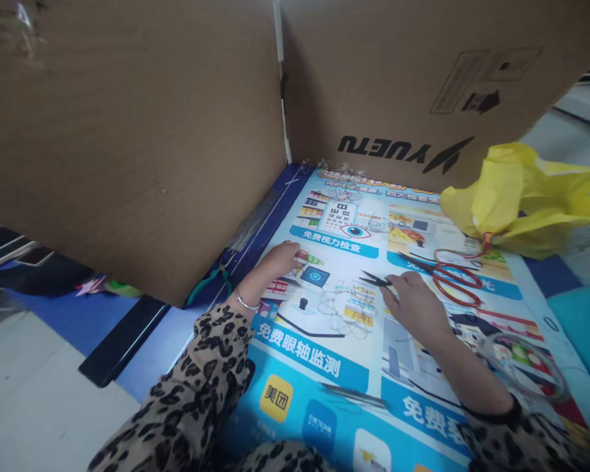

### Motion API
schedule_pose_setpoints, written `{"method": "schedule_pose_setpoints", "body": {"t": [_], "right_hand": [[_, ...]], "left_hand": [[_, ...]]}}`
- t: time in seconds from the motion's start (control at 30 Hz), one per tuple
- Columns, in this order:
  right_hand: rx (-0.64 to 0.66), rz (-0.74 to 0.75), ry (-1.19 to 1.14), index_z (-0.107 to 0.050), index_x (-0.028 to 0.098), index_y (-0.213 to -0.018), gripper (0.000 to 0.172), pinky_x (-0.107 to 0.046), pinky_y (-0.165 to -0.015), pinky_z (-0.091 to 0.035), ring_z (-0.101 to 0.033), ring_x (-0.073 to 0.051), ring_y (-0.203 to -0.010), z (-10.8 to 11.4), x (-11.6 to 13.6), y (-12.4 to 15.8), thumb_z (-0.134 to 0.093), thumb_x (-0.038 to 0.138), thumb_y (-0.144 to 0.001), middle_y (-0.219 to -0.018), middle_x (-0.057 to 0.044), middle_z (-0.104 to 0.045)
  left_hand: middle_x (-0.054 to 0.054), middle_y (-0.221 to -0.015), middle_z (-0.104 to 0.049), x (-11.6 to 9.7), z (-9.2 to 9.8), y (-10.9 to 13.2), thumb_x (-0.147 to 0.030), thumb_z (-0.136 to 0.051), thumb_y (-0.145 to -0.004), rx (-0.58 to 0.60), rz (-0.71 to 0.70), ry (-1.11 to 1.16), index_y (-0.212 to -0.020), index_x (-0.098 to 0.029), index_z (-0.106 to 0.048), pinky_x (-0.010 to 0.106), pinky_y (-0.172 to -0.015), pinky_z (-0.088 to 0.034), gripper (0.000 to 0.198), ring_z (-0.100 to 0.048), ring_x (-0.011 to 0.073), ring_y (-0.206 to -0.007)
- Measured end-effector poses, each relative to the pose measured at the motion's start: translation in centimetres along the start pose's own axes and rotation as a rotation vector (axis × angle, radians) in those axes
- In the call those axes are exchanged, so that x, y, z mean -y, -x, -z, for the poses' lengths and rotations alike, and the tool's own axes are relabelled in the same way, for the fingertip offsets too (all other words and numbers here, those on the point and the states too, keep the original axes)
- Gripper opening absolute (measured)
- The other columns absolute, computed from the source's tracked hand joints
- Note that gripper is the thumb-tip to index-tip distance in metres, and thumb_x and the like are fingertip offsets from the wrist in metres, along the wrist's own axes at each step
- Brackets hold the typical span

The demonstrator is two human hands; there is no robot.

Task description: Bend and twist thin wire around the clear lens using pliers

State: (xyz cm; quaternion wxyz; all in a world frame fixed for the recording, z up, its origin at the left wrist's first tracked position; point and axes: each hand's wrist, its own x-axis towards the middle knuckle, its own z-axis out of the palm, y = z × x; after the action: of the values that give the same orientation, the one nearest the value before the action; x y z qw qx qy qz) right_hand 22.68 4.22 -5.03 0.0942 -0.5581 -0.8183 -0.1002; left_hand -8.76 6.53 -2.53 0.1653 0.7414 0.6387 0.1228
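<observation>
A small dark tool with two pointed tips (pixel 375 280) is over the middle of the printed blue and white sheet (pixel 373 357), and its tips stand apart, toward the left. The right hand (pixel 417 308) has its fingers closed around this tool; its handles are hidden inside the hand, so I cannot tell its exact kind. The left hand (pixel 278 260) is farther left, with thumb and forefinger close together. Whether something thin is pinched there, I cannot tell.

Between the hands and a little nearer, loose loops of thin grey wire (pixel 341 305) lie on the sheet, hard to separate from its print. Nearer lies a bundle of thin grey strands (pixel 354 395). To the right of the right hand are red-handled scissors (pixel 457 282), and nearer on the right a pale round coil of wire (pixel 553 380), partly behind the right forearm. A crumpled yellow bag (pixel 514 203) is at the far right.

Two tall brown cardboard panels (pixel 142 131) stand at the left and far side, cut off above. A teal-handled tool (pixel 207 286) is partly covered by the left panel.
</observation>
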Motion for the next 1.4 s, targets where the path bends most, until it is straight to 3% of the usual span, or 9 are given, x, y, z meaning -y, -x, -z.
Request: {"method": "schedule_pose_setpoints", "body": {"t": [0.23,0.57,0.73,1.13,1.4], "right_hand": [[0.033,-0.009,-0.017,-0.058,0.018,-0.106,0.032,-0.028,-0.062,-0.041,-0.055,-0.020,-0.081,0.4,0.0,-0.1,-0.041,0.037,-0.087,-0.098,-0.010,-0.054],[0.043,-0.007,-0.025,-0.058,0.018,-0.107,0.033,-0.027,-0.059,-0.040,-0.056,-0.019,-0.079,0.4,0.0,-0.1,-0.041,0.039,-0.087,-0.099,-0.010,-0.053],[0.042,0.005,-0.024,-0.057,0.018,-0.107,0.033,-0.027,-0.059,-0.040,-0.056,-0.018,-0.077,0.2,-0.3,-0.1,-0.040,0.039,-0.088,-0.099,-0.009,-0.053],[0.063,-0.005,-0.025,-0.057,0.018,-0.107,0.033,-0.027,-0.059,-0.039,-0.055,-0.018,-0.077,0.5,-0.1,-0.1,-0.039,0.039,-0.088,-0.098,-0.010,-0.053],[0.059,-0.016,-0.023,-0.056,0.019,-0.108,0.033,-0.026,-0.060,-0.038,-0.056,-0.018,-0.079,0.4,-0.1,-0.1,-0.039,0.039,-0.088,-0.097,-0.009,-0.053]], "left_hand": [[0.001,-0.071,-0.061,0.6,1.3,0.7,-0.025,-0.059,-0.072,0.138,0.058,-0.080,-0.071,-0.018,-0.057,0.023,-0.055,-0.034,0.007,-0.055,0.0147,-0.066],[-0.001,-0.072,-0.064,0.5,3.0,1.8,-0.019,-0.055,-0.070,0.247,0.023,-0.107,-0.076,-0.018,-0.063,0.021,-0.051,-0.031,0.010,-0.055,0.0131,-0.065],[-0.001,-0.071,-0.064,0.3,3.8,2.0,-0.023,-0.052,-0.073,0.253,-0.022,-0.114,-0.073,-0.018,-0.064,0.021,-0.053,-0.032,0.013,-0.055,0.0133,-0.066],[0.001,-0.077,-0.066,0.2,3.4,1.9,-0.013,-0.054,-0.067,0.250,-0.003,-0.182,-0.079,-0.018,-0.062,0.021,-0.055,-0.034,0.015,-0.057,0.0143,-0.068],[0.002,-0.078,-0.064,0.3,3.4,2.0,-0.012,-0.054,-0.069,0.190,-0.095,-0.184,-0.072,-0.018,-0.062,0.023,-0.064,-0.038,0.011,-0.057,0.0154,-0.074]]}}
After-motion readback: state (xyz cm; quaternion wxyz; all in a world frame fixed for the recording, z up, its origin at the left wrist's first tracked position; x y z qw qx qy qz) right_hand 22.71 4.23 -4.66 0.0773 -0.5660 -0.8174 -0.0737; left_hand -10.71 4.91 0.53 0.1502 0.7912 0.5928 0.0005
